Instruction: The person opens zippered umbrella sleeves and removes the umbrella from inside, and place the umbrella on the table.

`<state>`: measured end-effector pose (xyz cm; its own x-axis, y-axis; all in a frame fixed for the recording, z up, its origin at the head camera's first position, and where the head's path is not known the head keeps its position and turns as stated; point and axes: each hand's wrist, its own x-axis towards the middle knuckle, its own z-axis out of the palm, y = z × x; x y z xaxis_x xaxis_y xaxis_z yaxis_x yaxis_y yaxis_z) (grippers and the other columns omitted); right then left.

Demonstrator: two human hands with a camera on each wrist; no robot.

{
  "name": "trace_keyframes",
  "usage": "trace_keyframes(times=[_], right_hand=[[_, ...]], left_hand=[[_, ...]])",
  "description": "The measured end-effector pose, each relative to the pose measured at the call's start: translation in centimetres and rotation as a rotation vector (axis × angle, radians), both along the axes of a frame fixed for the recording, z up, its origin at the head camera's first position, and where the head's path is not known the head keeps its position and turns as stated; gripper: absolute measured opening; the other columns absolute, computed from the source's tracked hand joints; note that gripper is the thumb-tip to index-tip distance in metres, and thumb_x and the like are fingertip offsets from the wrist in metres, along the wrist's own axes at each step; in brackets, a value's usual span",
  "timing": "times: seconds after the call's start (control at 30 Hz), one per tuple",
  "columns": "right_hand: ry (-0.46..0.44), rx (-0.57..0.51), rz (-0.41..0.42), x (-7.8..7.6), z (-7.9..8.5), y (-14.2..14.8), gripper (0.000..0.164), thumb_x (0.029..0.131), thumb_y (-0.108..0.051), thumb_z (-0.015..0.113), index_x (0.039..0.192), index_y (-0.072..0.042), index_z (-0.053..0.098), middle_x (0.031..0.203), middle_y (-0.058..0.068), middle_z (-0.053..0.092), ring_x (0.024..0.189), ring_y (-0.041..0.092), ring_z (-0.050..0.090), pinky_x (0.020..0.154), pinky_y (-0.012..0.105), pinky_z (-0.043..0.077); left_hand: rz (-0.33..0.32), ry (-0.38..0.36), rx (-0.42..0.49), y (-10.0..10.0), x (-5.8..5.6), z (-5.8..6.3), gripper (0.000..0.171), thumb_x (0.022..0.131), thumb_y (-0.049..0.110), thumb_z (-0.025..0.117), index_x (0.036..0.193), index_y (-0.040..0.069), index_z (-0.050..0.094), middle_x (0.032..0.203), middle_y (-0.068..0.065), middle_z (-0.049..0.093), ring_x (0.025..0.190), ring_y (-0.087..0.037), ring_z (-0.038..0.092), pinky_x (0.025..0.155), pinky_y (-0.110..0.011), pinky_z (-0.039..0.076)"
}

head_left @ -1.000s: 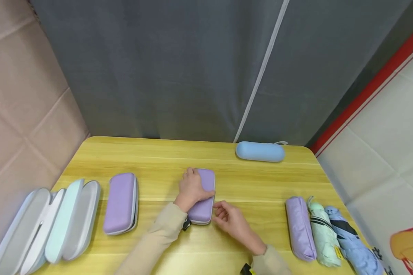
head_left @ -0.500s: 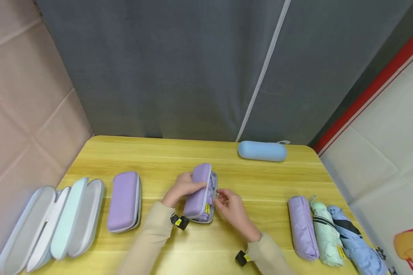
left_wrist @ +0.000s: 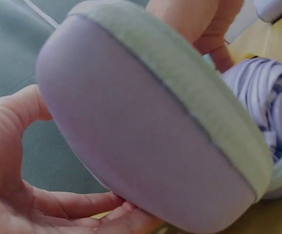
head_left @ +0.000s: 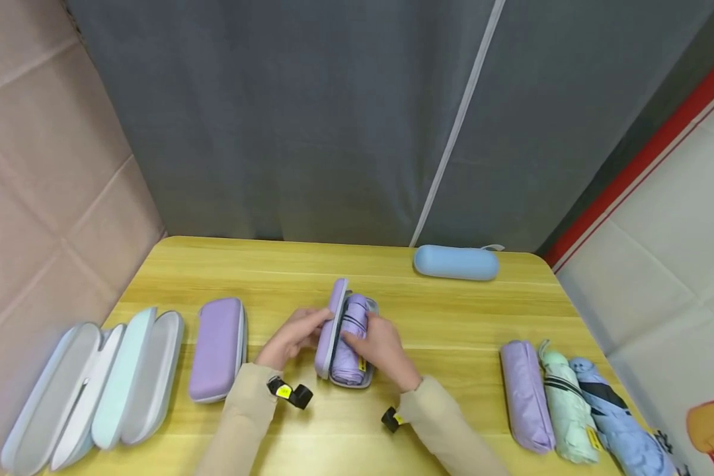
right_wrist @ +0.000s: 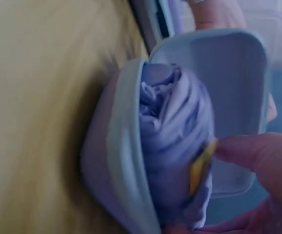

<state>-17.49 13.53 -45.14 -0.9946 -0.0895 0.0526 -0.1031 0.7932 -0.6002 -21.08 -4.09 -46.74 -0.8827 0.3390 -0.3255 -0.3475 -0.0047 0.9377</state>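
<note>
A purple hard case (head_left: pixel 324 360) stands open in the middle of the table, its lid tipped up on the left side. Inside lies a folded purple umbrella (head_left: pixel 346 369) with a dark strap and a yellow tag (right_wrist: pixel 197 170). My left hand (head_left: pixel 295 332) holds the raised lid (left_wrist: pixel 126 117), thumb at one edge and fingers along the other. With thumb on the near side and fingers on the far side, my right hand (head_left: pixel 382 345) grips the umbrella where it sits in the case. The left wrist view shows the umbrella's gathered end (left_wrist: pixel 255 85) beyond the lid.
Left of the hands lies a zipped purple case (head_left: pixel 217 350). Open mint (head_left: pixel 116 387) and pale blue (head_left: pixel 30 390) cases stand at the table's left edge. A blue case (head_left: pixel 455 262) lies at the back. Purple (head_left: pixel 526 396), mint (head_left: pixel 566 406) and blue (head_left: pixel 615 416) umbrellas lie right.
The case was shut, with my left hand over it; its lid has swung up to the left, uncovering the umbrella. My right hand has moved from beside the case onto the umbrella.
</note>
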Motion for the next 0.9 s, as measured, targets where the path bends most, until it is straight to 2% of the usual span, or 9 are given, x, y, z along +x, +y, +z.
trace_keyframes(times=[0.17,0.37,0.57,0.67,0.8,0.9], right_hand=[[-0.072,0.105,-0.033,-0.6,0.0,-1.4,0.079,0.075,-0.036,0.075,0.128,0.012,0.043,0.089,0.016,0.063,0.076,0.026,0.061,0.063,0.038,0.052],[-0.118,0.075,-0.078,-1.1,-0.2,-1.7,0.087,0.069,-0.035,0.079,0.128,0.015,0.038,0.093,0.021,0.06,0.079,0.03,0.061,0.065,0.042,0.052],[-0.165,-0.08,-0.018,-1.5,-0.1,-0.8,0.092,0.066,-0.027,0.08,0.134,0.014,0.033,0.106,0.026,0.058,0.091,0.034,0.059,0.077,0.044,0.052],[-0.194,-0.187,0.003,-1.7,0.0,-0.1,0.09,0.068,-0.021,0.079,0.136,0.012,0.032,0.111,0.027,0.056,0.094,0.033,0.058,0.081,0.043,0.051],[-0.214,-0.365,-0.02,-1.7,0.4,1.3,0.081,0.067,-0.006,0.074,0.135,0.011,0.033,0.109,0.028,0.056,0.09,0.032,0.06,0.076,0.041,0.053],[-0.199,-0.43,-0.056,-1.3,0.8,2.8,0.08,0.064,0.002,0.071,0.134,0.011,0.035,0.105,0.027,0.058,0.084,0.031,0.06,0.071,0.04,0.054]], left_hand=[[-0.018,0.007,0.041,-0.1,0.5,-0.2,0.041,0.082,0.019,0.055,0.106,-0.014,0.056,0.082,-0.008,0.062,0.07,-0.015,0.062,0.072,-0.035,0.055],[0.024,-0.008,0.031,0.3,0.9,0.1,0.046,0.082,0.02,0.058,0.114,-0.014,0.054,0.081,-0.006,0.061,0.069,-0.013,0.061,0.068,-0.029,0.053],[0.099,0.001,-0.023,0.9,1.4,0.2,0.049,0.083,0.017,0.06,0.12,-0.014,0.049,0.082,-0.011,0.062,0.069,-0.014,0.06,0.064,-0.028,0.052],[0.138,0.023,-0.068,1.2,1.7,0.4,0.05,0.083,0.017,0.062,0.12,-0.013,0.049,0.089,-0.015,0.063,0.07,-0.015,0.059,0.063,-0.028,0.051],[0.159,0.043,-0.132,1.3,2.1,0.5,0.056,0.082,0.019,0.065,0.125,-0.013,0.046,0.103,-0.023,0.061,0.077,-0.02,0.06,0.066,-0.032,0.053],[0.162,0.052,-0.174,0.8,2.2,0.5,0.063,0.082,0.02,0.067,0.129,-0.013,0.041,0.114,-0.028,0.057,0.088,-0.027,0.062,0.071,-0.037,0.055]])
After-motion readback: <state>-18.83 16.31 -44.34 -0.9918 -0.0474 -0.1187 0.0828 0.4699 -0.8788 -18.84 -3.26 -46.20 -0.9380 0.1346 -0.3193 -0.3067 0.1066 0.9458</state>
